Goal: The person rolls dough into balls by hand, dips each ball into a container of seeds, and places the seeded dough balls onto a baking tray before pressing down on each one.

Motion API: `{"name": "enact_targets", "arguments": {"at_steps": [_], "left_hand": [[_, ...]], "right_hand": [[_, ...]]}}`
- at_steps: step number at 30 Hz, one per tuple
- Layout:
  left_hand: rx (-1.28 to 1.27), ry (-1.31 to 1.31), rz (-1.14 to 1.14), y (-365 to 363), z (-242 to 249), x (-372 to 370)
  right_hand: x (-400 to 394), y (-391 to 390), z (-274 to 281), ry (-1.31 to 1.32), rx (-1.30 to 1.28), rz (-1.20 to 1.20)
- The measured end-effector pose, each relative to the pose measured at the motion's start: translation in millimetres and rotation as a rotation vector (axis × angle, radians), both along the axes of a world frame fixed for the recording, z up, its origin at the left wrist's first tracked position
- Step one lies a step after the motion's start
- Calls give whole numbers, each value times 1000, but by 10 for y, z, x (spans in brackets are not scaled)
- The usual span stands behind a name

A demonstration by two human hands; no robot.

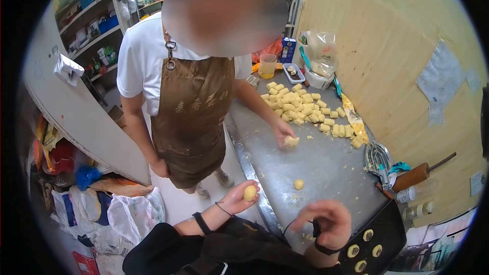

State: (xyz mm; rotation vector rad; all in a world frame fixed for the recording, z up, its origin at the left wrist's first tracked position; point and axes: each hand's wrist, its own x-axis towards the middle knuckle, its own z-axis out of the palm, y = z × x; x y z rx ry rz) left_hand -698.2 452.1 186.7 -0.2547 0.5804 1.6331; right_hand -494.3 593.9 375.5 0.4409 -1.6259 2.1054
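Observation:
My left hand (238,199) is closed around a round yellow dough ball (250,193), just off the table's metal edge. Over the near part of the steel table (275,158), my right hand (326,221) is raised with its fingers apart and slightly blurred; nothing shows in it. Between and beyond my hands, another dough ball (299,184) rests on the steel. At the far end lies a heap of short dough cylinders (300,103). To the right of my right hand is a black baking tray (392,224) carrying several round pastries with dark centres.
A person in a brown apron (196,107) stands across from me, a hand (286,135) holding a dough piece. Whisks (378,159) and a wooden rolling pin (411,175) lie along the wall side. A white tub (320,79) and a beaker (267,66) stand at the back.

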Motion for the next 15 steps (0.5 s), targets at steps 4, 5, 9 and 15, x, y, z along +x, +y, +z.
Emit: {"name": "enact_targets", "arguments": {"at_steps": [4,5,9,15], "left_hand": [[17,-1,-78,113,-98,70],[28,-6,-106,162,-93,98],[27,69,-235,346,-17,254],[80,108,-362,533,69,405]], "right_hand": [[160,42,7,134,-90,-79],[203,17,47,135,-118,-179],[276,-3,198,368,50,77],[362,-145,312,459,88,-28]]}}
